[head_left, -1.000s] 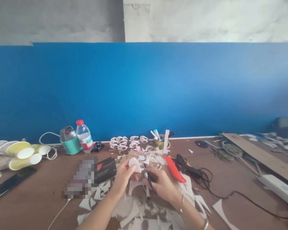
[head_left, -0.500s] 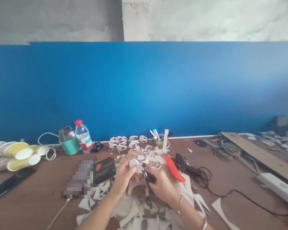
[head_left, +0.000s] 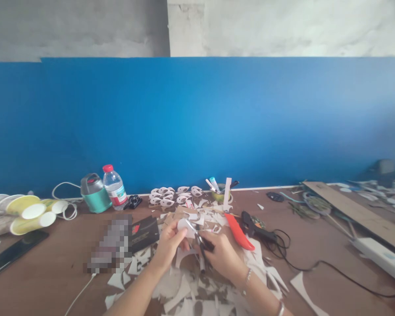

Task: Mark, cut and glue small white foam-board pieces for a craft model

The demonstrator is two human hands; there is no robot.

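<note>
My left hand (head_left: 171, 241) pinches a small white piece of paper or card (head_left: 185, 227) between thumb and fingers. A pair of scissors (head_left: 197, 235) with dark handles is gripped in my right hand (head_left: 222, 252), its metal blades lying against the edge of the white piece. White scraps (head_left: 181, 292) lie heaped under both hands. Behind them, several white leaf-shaped cutouts with holes (head_left: 166, 202) sit in rows near the back edge. To the right of my right hand rests a red curved object (head_left: 239, 232).
A water bottle (head_left: 116, 188) and a green-grey container (head_left: 95, 195) stand at the back left, beside stacked paper cups (head_left: 29, 215). A black corded tool (head_left: 258, 228) trails its cable rightward towards a white power strip (head_left: 380, 259). A pen holder (head_left: 219, 196) stands at the back.
</note>
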